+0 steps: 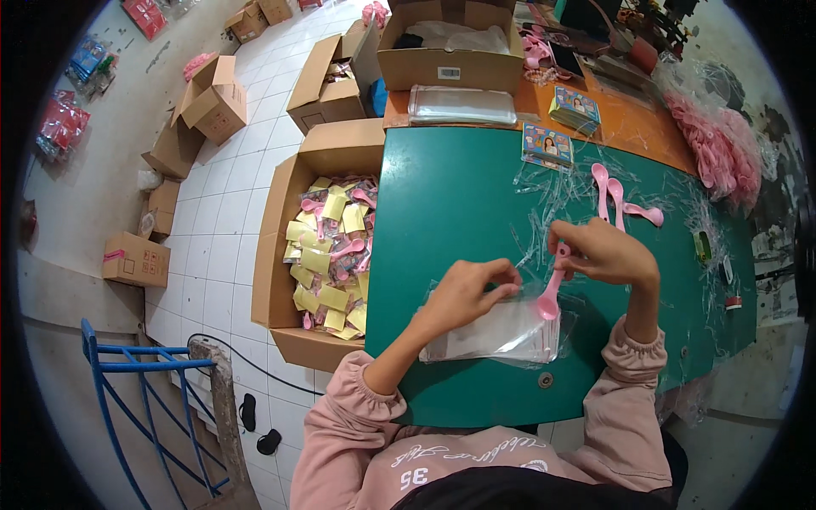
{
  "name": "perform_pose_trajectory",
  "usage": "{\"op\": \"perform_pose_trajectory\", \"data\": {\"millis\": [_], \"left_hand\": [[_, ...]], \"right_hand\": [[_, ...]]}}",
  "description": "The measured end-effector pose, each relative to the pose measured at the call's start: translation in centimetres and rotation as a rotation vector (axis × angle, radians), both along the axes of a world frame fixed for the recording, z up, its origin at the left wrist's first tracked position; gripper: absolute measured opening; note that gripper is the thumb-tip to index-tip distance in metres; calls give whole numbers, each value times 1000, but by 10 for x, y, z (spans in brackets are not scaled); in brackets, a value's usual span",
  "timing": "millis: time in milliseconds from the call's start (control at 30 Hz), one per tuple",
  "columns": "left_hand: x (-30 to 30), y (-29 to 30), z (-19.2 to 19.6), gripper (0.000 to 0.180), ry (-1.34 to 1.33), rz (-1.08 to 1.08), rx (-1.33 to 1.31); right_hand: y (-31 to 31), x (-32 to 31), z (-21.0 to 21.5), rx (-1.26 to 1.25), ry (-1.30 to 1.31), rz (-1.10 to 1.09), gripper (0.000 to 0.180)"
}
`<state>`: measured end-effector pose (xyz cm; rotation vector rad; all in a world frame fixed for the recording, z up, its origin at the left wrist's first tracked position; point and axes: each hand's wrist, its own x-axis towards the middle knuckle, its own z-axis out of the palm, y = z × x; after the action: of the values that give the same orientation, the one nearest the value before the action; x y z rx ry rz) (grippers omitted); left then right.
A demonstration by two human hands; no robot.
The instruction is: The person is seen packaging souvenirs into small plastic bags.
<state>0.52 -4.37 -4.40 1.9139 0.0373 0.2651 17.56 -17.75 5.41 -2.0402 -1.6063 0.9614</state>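
My right hand (605,252) grips a pink plastic spoon (548,302) by its handle. The spoon's bowl points down over a stack of clear plastic bags (484,336) near the table's front edge. Just left of the spoon, above the bags, my left hand (467,293) has thumb and forefinger curled close together. Whatever lies between those fingertips, perhaps thin clear plastic, I cannot make out. Beyond my right hand, a few more pink spoons (616,195) rest on the green tabletop (450,204).
Left of the table, an open carton (270,246) holds many packed spoons with yellow cards. Printed card stacks (546,146), clear plastic strips (552,191) and a bundle of bags (461,105) lie toward the back. Another carton (450,68) stands behind. A blue metal rack (153,350) is at left.
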Motion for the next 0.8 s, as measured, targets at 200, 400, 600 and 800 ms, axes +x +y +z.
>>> {"op": "perform_pose_trajectory", "data": {"millis": [200,400,600,800], "left_hand": [[-3,12,8,16,142,39,18],[-3,11,9,16,208,8,-291],[-3,22,18,16,237,-39,-710],[-7,24,21,20,208,33,-754]], "right_hand": [[-7,8,-7,86,-166,-46,15],[-11,-9,25,309,-100,-303,23],[2,-13,3,92,-36,-120,23],[1,-14,12,500,-232,-219,27]]}}
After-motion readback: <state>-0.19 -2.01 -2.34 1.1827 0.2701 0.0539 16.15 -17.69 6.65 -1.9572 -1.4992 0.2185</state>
